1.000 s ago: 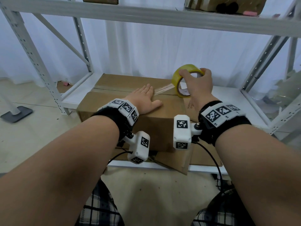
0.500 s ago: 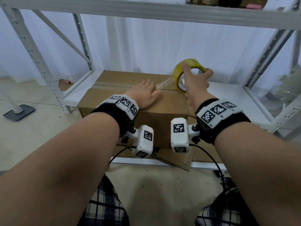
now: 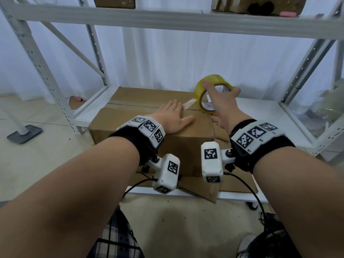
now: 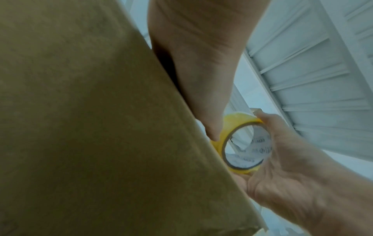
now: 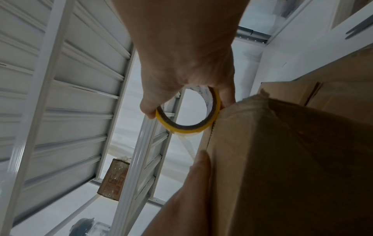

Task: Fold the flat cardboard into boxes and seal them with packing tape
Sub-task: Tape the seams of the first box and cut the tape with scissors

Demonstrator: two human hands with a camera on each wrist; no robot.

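A brown cardboard box (image 3: 145,135) with its top flaps closed sits on the low white shelf (image 3: 260,118). My left hand (image 3: 172,118) lies flat with straight fingers on the box top, beside the centre seam. My right hand (image 3: 220,98) grips a yellow roll of clear packing tape (image 3: 202,88) just above the box's right end. A short strip of tape (image 3: 188,104) runs from the roll down to the seam near my left fingertips. The left wrist view shows the tape roll (image 4: 238,138) next to the box side (image 4: 90,127); the right wrist view shows the tape roll (image 5: 187,127) held at the box edge (image 5: 282,159).
Flattened cardboard (image 3: 232,185) lies under the box and juts over the shelf's front edge. White rack uprights (image 3: 37,58) stand left and right. An upper shelf (image 3: 167,21) carries more boxes. Bare floor (image 3: 167,220) lies in front.
My right hand has lifted the tape roll slightly up and to the right, drawing out the strip. My left hand stays pressed on the box top.
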